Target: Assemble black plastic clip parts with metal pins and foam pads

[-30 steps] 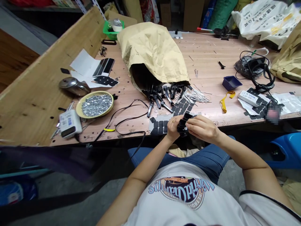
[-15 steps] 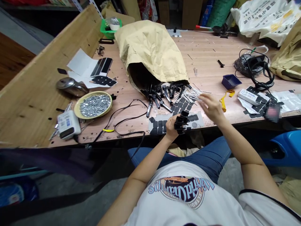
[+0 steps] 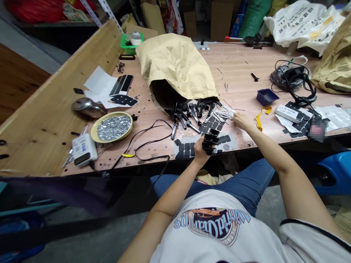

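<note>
My left hand [image 3: 201, 150] is closed around several black plastic parts [image 3: 210, 140], held just above the table's front edge. To the right, the fingers of my right hand [image 3: 242, 121] are pinched at the right-hand ends of a heap of thin metal rods [image 3: 222, 112]; how many rods they grip is hidden. Beside that heap, long black plastic pieces [image 3: 192, 114] spill from the mouth of a large brown paper sack [image 3: 178, 65]. Black adhesive pads on a backing sheet [image 3: 189, 148] lie beneath my left hand.
A yellow bowl [image 3: 94, 133] of small metal pieces stands at left, near a white box-shaped device [image 3: 84, 149] and a black strap [image 3: 148, 156]. At right are a blue tray [image 3: 267, 96], a yellow strip [image 3: 258, 120] and a black headset [image 3: 304, 86]. A wooden board [image 3: 60, 98] borders the left side.
My right hand has lowered slightly, and its loosely spread fingers have closed at the rod ends. My left hand still holds the black parts in nearly the same place. The camera view has shifted slightly.
</note>
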`<state>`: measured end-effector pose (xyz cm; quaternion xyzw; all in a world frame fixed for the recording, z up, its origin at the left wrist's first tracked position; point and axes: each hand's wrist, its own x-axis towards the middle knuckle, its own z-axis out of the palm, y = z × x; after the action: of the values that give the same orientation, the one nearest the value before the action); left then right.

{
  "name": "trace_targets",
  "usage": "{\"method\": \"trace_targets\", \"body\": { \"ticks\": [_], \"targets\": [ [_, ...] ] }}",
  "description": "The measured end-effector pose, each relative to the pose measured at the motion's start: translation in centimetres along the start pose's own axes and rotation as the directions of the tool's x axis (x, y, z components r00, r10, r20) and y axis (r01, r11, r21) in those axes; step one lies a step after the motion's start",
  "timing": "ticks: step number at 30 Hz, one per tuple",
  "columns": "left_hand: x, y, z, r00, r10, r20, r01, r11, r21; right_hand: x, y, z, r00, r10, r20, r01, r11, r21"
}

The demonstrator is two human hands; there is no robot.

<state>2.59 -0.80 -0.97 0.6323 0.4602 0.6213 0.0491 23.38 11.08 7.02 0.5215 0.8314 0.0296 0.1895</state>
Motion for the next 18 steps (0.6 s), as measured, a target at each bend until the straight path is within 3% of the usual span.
{"method": "trace_targets", "body": {
  "ticks": [9,13,16,18],
  "targets": [
    [0.0,-0.1,-0.2,0.999,-0.045,0.015,0.045,0.999,-0.007,0.2,-0.7,-0.3,0.998,0.058,0.021,-0.057,0.998,-0.012],
    [0.0,-0.1,-0.4,0.996,-0.093,0.009,0.094,0.995,-0.027,-0.1,-0.4,-0.3,0.995,0.091,-0.028,-0.09,0.995,0.043],
    [-0.2,-0.3,-0.4,0.989,-0.147,-0.025,0.146,0.988,-0.042,-1.3,-0.7,-0.8,0.951,0.166,-0.259,-0.098,0.961,0.257],
    [-0.6,-0.7,-0.2,0.977,-0.211,0.011,0.211,0.976,-0.06,-3.1,-1.8,-1.6,0.834,0.193,-0.517,0.078,0.886,0.457]
  ]
}}
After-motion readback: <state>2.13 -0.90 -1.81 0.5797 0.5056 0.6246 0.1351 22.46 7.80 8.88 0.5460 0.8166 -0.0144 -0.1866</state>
